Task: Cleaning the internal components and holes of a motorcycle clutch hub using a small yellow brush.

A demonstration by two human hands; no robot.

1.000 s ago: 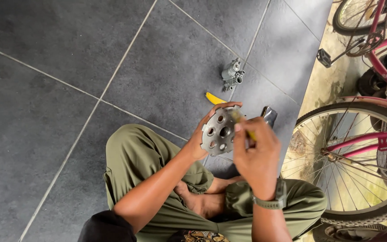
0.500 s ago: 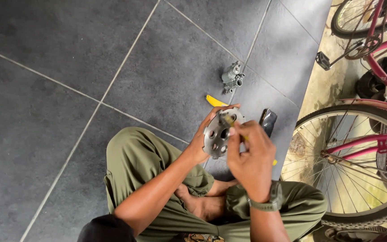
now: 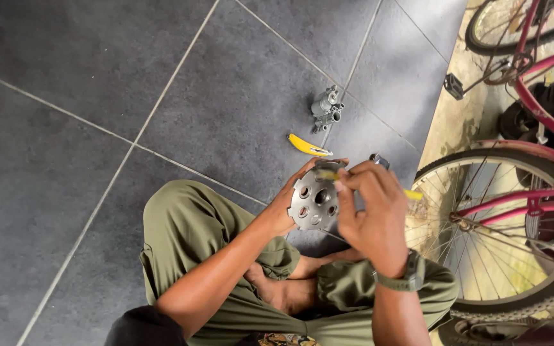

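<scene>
My left hand [image 3: 288,206] cupped the round metal hub [image 3: 315,204] by its rim above my lap, while my right hand [image 3: 370,214] pinched a thin yellow tool [image 3: 411,193] against its top edge. A yellow knife [image 3: 309,145] and a grey metal part [image 3: 326,109] lay at twelve o'clock; a bicycle wheel [image 3: 501,237] crowded three o'clock, with open grey tile floor [image 3: 97,96] toward ten.

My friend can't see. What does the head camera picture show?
A person sitting cross-legged on grey floor tiles holds a round metal disc with holes in the left hand, while the right hand works a yellow tool on it. A red bicycle stands alongside.
</scene>
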